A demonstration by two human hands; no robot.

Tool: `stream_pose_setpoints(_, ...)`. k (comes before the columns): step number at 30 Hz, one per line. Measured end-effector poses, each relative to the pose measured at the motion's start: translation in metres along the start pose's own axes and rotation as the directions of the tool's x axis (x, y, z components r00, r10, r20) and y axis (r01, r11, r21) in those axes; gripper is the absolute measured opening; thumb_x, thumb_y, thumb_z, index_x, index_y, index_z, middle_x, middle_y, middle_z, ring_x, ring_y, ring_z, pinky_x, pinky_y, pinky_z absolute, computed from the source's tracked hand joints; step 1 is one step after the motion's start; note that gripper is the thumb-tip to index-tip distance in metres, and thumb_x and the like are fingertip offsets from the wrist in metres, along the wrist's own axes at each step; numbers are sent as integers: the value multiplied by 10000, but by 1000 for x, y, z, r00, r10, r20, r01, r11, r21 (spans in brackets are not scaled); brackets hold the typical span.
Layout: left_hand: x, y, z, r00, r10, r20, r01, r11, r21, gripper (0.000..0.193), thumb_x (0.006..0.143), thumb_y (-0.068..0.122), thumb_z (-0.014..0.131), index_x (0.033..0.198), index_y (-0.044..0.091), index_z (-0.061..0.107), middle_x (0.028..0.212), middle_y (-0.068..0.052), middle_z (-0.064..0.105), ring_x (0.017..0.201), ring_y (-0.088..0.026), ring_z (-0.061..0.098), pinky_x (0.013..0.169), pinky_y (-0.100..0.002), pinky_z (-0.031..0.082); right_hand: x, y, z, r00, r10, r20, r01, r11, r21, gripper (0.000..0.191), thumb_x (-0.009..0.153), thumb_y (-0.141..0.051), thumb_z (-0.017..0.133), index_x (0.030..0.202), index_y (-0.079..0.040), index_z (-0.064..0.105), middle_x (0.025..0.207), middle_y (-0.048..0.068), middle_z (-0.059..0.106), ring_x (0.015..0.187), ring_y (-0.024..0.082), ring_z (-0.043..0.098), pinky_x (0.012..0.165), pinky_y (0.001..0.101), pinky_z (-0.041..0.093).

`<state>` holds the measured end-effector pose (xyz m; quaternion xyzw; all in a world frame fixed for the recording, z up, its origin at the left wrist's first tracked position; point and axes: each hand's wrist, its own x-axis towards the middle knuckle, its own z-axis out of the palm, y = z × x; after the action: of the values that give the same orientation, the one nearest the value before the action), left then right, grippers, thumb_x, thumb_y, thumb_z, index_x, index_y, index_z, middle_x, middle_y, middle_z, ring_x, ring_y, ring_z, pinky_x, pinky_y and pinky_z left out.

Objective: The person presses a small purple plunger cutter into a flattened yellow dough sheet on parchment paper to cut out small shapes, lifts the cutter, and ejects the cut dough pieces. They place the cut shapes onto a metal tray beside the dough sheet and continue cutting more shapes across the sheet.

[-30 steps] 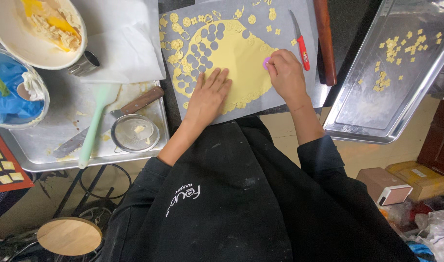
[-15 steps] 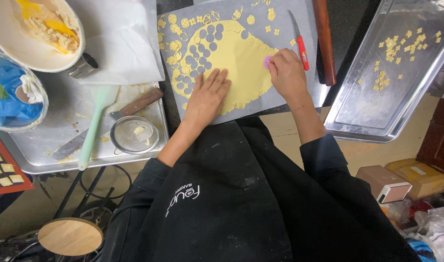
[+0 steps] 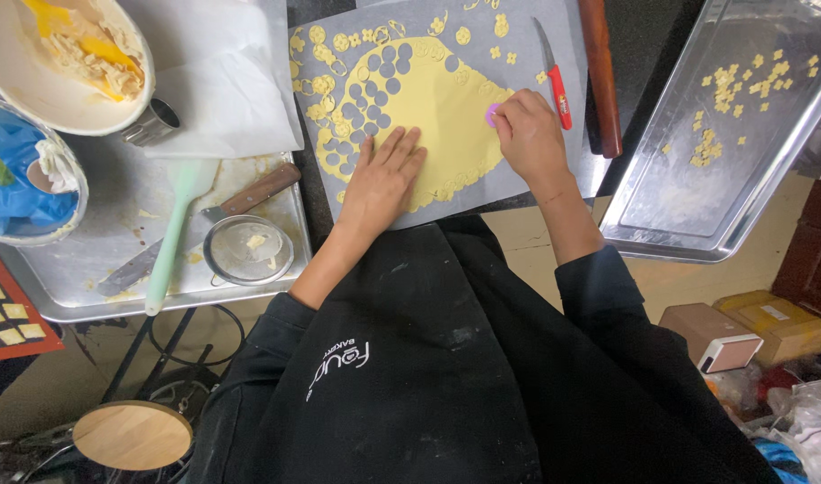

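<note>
A rolled-out sheet of yellow dough (image 3: 446,116) lies on grey baking paper (image 3: 338,63), pocked with round cut-out holes on its left part. My left hand (image 3: 383,179) rests flat, fingers apart, on the dough's near edge. My right hand (image 3: 529,134) is closed on a small pink round cutter (image 3: 492,114), pressed at the dough's right edge. Small cut dough pieces lie scattered around the sheet's far side.
A red-handled knife (image 3: 554,76) and a wooden rolling pin (image 3: 600,76) lie right of the dough. A metal tray (image 3: 697,206) at right holds small dough shapes. The left tray (image 3: 87,260) carries a green spatula (image 3: 175,233), a wooden-handled knife, a round sieve (image 3: 247,251) and bowls.
My right hand with the pink cutter has shifted slightly along the dough's right edge. My left hand stays flat on the dough.
</note>
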<state>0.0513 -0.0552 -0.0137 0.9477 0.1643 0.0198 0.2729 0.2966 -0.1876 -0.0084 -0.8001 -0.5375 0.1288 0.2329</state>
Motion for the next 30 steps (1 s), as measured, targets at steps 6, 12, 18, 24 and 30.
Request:
stream_pose_setpoints(6,0,1,-1,1000,15,-20,-15,1000,2,427,906,147,638,1323,52,630,1507,-138,500,1405,-318,446,1131,-578,350,2,0,4,996,36,82,-27,994,-108,50,926,-30,697,905,-5,660,910,143,616,936,356,621,788,453,513)
stream_pose_setpoints(12,2,4,-4,1000,-12,-14,13,1000,10,369,955,153,620,1313,60,627,1506,-119,510,1419,-299,451,1142,-573,356,10,-1,2,974,47,223,-13,988,-152,54,876,38,645,877,-3,611,916,163,602,947,368,601,790,464,502)
stream_pose_setpoints(18,6,5,-9,1000,9,1,-9,996,88,400,944,159,604,1330,54,620,1507,-134,509,1405,-304,457,1129,-561,356,19,-7,5,970,53,239,-6,981,-194,185,760,110,593,900,-9,577,957,166,598,981,370,585,807,457,500)
stream_pose_setpoints(24,8,6,-13,1000,-4,10,3,997,82,441,894,149,613,1328,72,621,1502,-115,513,1404,-302,460,1132,-567,351,22,-10,0,967,9,255,38,983,-182,141,794,88,604,896,-3,571,946,172,590,963,372,582,803,458,504)
stream_pose_setpoints(30,10,8,-14,1000,-4,11,4,997,71,423,904,145,634,1321,73,625,1508,-120,513,1412,-302,456,1136,-568,355,21,-13,-4,967,-3,256,63,972,-226,172,764,86,582,909,-5,569,952,164,593,963,361,587,820,441,517)
